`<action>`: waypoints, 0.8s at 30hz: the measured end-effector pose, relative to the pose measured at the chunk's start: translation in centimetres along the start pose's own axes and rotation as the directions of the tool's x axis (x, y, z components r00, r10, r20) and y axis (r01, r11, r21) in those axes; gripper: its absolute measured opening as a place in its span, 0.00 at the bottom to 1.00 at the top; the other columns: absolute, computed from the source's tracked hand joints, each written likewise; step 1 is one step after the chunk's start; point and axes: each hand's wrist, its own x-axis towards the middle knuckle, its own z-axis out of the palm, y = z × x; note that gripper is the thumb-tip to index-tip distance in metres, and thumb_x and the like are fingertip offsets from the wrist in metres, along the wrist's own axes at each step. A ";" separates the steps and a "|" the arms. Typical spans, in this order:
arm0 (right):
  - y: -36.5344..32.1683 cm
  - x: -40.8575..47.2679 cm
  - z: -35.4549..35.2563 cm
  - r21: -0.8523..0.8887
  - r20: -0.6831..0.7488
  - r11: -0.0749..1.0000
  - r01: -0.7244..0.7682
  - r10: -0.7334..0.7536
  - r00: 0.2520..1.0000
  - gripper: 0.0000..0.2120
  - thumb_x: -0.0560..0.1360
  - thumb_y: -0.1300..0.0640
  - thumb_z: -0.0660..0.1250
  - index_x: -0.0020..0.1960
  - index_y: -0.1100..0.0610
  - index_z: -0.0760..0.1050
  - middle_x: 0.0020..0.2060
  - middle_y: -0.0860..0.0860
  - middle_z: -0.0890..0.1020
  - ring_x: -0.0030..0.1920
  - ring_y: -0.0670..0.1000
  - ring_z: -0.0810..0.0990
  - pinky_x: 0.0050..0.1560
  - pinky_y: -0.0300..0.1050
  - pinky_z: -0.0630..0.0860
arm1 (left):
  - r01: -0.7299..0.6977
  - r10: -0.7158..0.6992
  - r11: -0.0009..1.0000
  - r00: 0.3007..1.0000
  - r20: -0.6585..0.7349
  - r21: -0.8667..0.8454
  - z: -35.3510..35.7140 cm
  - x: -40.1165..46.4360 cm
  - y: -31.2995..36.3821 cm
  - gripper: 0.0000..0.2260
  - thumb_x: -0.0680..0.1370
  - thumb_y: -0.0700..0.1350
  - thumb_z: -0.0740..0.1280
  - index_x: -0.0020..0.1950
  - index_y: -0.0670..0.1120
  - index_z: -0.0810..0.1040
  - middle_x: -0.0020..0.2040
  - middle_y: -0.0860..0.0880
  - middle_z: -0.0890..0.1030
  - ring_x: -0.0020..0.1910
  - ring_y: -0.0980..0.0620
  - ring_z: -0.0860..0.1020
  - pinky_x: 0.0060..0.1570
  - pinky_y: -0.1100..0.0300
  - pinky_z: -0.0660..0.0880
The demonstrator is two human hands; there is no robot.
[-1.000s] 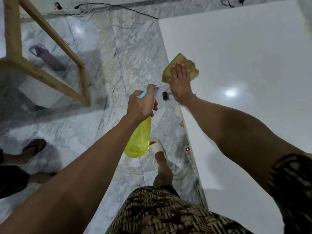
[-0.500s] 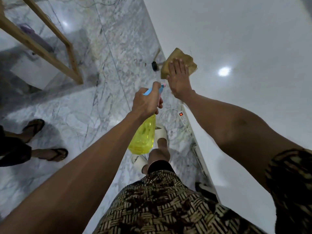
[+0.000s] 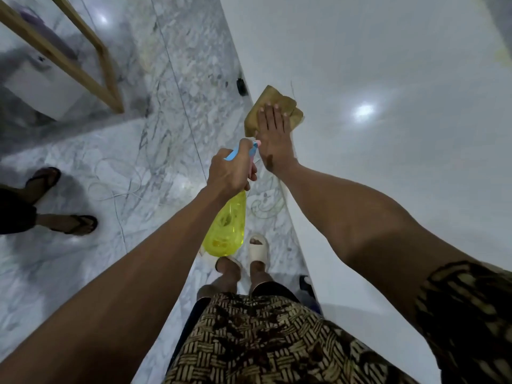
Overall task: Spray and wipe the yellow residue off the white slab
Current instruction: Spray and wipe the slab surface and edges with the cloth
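Observation:
The white slab (image 3: 388,176) fills the right side of the view. A brown-yellow cloth (image 3: 261,109) lies on it near its left edge, and my right hand (image 3: 274,137) presses flat on the cloth with straight fingers. My left hand (image 3: 230,173) grips the blue and pink trigger head of a yellow spray bottle (image 3: 225,228), which hangs over the floor just left of the slab's edge. A patch of yellow residue (image 3: 502,55) shows at the far right edge of the slab.
Grey marble floor (image 3: 138,162) lies to the left. A wooden frame (image 3: 83,51) stands at the upper left. Another person's sandalled feet (image 3: 72,223) are at the left edge. My own feet in white slides (image 3: 257,248) stand beside the slab. A small black object (image 3: 241,86) sits by the slab's edge.
The view has shifted along the slab's edge. My right hand keeps pressing the cloth near that edge, and my left hand with the bottle has come closer to it.

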 end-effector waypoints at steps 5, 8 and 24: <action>0.4 -4.0 -0.1 0.064 -0.087 0.998 0.023 -0.018 0.996 0.29 0.75 0.57 0.73 0.71 0.67 0.70 0.70 0.64 0.73 0.71 0.64 0.71 0.72 0.61 0.67 | 0.005 -0.005 1.000 1.000 -0.007 -0.007 1.5 -3.0 -1.4 0.24 0.79 0.58 0.64 0.41 0.37 0.84 0.36 0.41 0.85 0.34 0.45 0.82 0.27 0.59 0.75; 0.6 -6.6 0.2 0.067 -0.106 0.997 0.040 -0.033 0.994 0.29 0.75 0.58 0.72 0.72 0.67 0.69 0.71 0.64 0.72 0.72 0.64 0.70 0.72 0.61 0.65 | 0.000 0.000 1.000 1.000 0.010 0.012 1.8 -4.6 -2.4 0.24 0.80 0.59 0.65 0.41 0.38 0.84 0.34 0.42 0.84 0.35 0.42 0.83 0.29 0.57 0.75; 1.4 -28.5 0.5 0.127 -0.130 0.992 0.012 0.004 0.992 0.33 0.74 0.68 0.66 0.77 0.67 0.59 0.76 0.65 0.62 0.77 0.66 0.59 0.77 0.62 0.52 | -0.094 0.087 0.993 0.991 0.101 0.067 2.3 -18.8 -12.0 0.25 0.77 0.60 0.62 0.42 0.39 0.85 0.35 0.41 0.85 0.32 0.45 0.81 0.28 0.58 0.75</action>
